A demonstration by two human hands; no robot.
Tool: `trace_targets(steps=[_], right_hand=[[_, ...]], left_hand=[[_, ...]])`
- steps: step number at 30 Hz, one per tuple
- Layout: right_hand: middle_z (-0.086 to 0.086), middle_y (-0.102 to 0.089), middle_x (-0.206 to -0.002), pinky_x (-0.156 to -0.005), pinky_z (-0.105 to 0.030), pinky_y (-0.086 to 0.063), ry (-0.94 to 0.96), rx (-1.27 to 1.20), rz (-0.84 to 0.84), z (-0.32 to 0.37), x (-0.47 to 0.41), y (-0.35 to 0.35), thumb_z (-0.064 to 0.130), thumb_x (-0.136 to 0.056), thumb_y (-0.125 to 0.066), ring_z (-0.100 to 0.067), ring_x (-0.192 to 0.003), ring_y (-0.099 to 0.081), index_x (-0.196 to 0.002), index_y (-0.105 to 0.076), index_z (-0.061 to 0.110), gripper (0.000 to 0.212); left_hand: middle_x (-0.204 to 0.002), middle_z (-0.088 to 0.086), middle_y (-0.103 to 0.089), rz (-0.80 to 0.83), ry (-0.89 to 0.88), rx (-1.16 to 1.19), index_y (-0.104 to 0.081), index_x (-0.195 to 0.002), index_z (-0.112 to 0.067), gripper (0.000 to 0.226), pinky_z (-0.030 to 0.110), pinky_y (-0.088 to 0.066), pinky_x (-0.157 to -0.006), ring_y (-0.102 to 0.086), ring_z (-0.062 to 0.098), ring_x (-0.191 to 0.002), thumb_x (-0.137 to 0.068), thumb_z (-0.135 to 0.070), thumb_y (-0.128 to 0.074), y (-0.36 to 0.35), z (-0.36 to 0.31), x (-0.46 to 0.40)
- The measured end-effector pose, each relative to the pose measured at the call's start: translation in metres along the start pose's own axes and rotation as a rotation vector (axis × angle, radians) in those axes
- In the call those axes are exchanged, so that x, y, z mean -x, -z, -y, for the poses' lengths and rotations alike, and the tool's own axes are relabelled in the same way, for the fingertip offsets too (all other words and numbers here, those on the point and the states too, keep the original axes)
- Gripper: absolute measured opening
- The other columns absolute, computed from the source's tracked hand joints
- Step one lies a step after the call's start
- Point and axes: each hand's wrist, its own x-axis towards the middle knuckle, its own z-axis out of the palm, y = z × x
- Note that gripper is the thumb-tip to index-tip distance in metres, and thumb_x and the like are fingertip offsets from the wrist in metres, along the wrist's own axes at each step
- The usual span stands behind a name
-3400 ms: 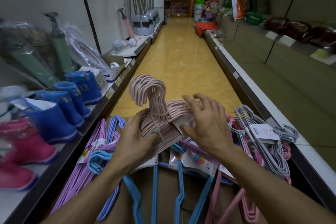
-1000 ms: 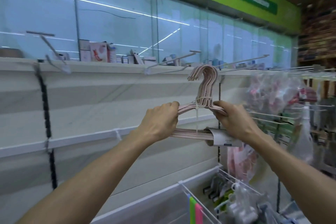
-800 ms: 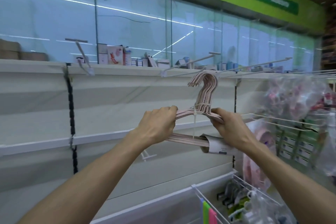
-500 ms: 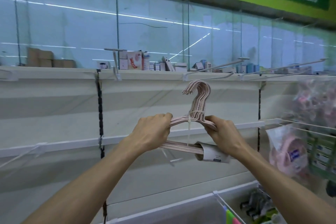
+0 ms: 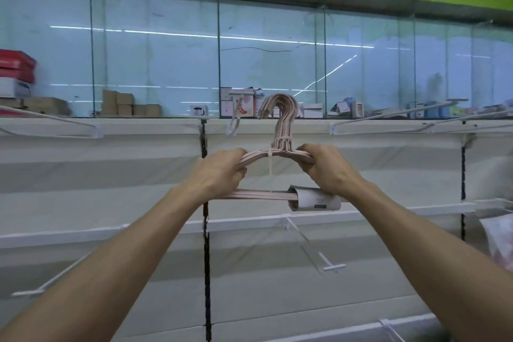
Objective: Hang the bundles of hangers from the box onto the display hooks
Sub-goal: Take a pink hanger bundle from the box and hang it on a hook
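I hold a tied bundle of pale pink hangers [image 5: 280,130] upright in front of the white shelf wall. My left hand [image 5: 219,172] grips its left shoulder and my right hand [image 5: 323,169] grips its right shoulder. A white paper label [image 5: 315,198] wraps the bottom bar. The bundle's hooks point left, just right of a display hook [image 5: 236,108] that sticks out from the top rail, and do not touch it. Another display hook [image 5: 308,244] juts out lower down, below the bundle. The box is out of view.
More bare display hooks stick out along the top rail, at the left [image 5: 52,122] and right [image 5: 388,116]. Small boxes [image 5: 125,105] stand on the top ledge before glass panels. Bagged goods [image 5: 499,241] hang at the right edge.
Since the box, I lifted the pink bundle and turned to the shelf wall. Over the last second the view has shifted left along the wall; both hands keep the same grip.
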Motion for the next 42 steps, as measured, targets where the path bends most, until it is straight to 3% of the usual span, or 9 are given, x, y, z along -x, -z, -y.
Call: trace_targets(steps=[6, 9, 14, 18, 23, 35, 42], right_hand=[[-0.01, -0.067, -0.083, -0.064, -0.039, -0.048, 0.054, 0.023, -0.008, 0.019, -0.033, -0.014, 0.018, -0.095, -0.058, -0.033, -0.075, -0.058, -0.098, -0.068, 0.015, 0.011], [-0.011, -0.069, -0.09, -0.069, -0.042, -0.053, 0.058, 0.023, -0.005, 0.024, -0.044, -0.02, 0.018, -0.094, -0.058, -0.034, -0.079, -0.06, -0.105, -0.069, 0.017, 0.015], [-0.01, -0.067, -0.093, -0.067, -0.038, -0.05, 0.065, 0.042, -0.003, 0.033, -0.058, -0.032, 0.018, -0.095, -0.057, -0.035, -0.082, -0.06, -0.108, -0.067, 0.019, 0.017], [-0.009, -0.067, -0.091, -0.066, -0.037, -0.049, 0.075, 0.02, 0.012, 0.038, -0.06, -0.048, 0.017, -0.095, -0.058, -0.033, -0.079, -0.057, -0.104, -0.068, 0.019, 0.014], [-0.01, -0.065, -0.084, -0.062, -0.037, -0.046, 0.062, 0.008, 0.023, 0.044, -0.058, -0.065, 0.019, -0.096, -0.058, -0.032, -0.071, -0.056, -0.095, -0.068, 0.018, 0.009], [-0.008, -0.068, -0.086, -0.068, -0.043, -0.053, 0.054, 0.001, 0.043, 0.038, -0.063, -0.098, 0.02, -0.097, -0.057, -0.029, -0.075, -0.06, -0.108, -0.067, 0.02, 0.015], [-0.008, -0.065, -0.085, -0.067, -0.044, -0.053, 0.041, -0.014, 0.094, 0.029, -0.08, -0.116, 0.016, -0.098, -0.054, -0.03, -0.072, -0.059, -0.102, -0.065, 0.019, 0.013]], left_hand=[[-0.087, -0.001, -0.055, -0.021, 0.038, 0.017, -0.046, -0.096, -0.029, 0.004, 0.034, -0.039, -0.064, -0.051, 0.024, -0.078, -0.097, -0.032, -0.049, 0.003, 0.03, -0.009], [-0.085, -0.003, -0.055, -0.037, 0.052, 0.012, -0.048, -0.098, -0.03, 0.003, 0.033, -0.037, -0.063, -0.052, 0.022, -0.079, -0.097, -0.032, -0.049, 0.004, 0.042, -0.013], [-0.086, -0.005, -0.054, -0.052, 0.075, 0.001, -0.046, -0.096, -0.031, 0.005, 0.034, -0.038, -0.064, -0.05, 0.022, -0.08, -0.096, -0.032, -0.05, 0.001, 0.062, -0.019], [-0.088, -0.001, -0.059, -0.054, 0.076, 0.049, -0.054, -0.108, -0.028, 0.014, 0.035, -0.045, -0.066, -0.059, 0.026, -0.085, -0.095, -0.03, -0.052, -0.011, 0.078, -0.014], [-0.105, 0.002, -0.069, -0.083, 0.026, 0.063, -0.044, -0.13, -0.039, 0.042, 0.045, -0.051, -0.078, -0.061, 0.033, -0.098, -0.092, -0.024, -0.053, -0.021, 0.086, -0.003], [-0.114, 0.0, -0.065, -0.058, 0.013, 0.056, -0.043, -0.127, -0.038, 0.037, 0.044, -0.048, -0.078, -0.06, 0.032, -0.105, -0.095, -0.022, -0.052, -0.045, 0.102, -0.009], [-0.112, 0.0, -0.066, -0.037, 0.049, 0.055, -0.044, -0.127, -0.039, 0.037, 0.044, -0.05, -0.078, -0.06, 0.032, -0.102, -0.095, -0.023, -0.053, -0.059, 0.112, -0.022]])
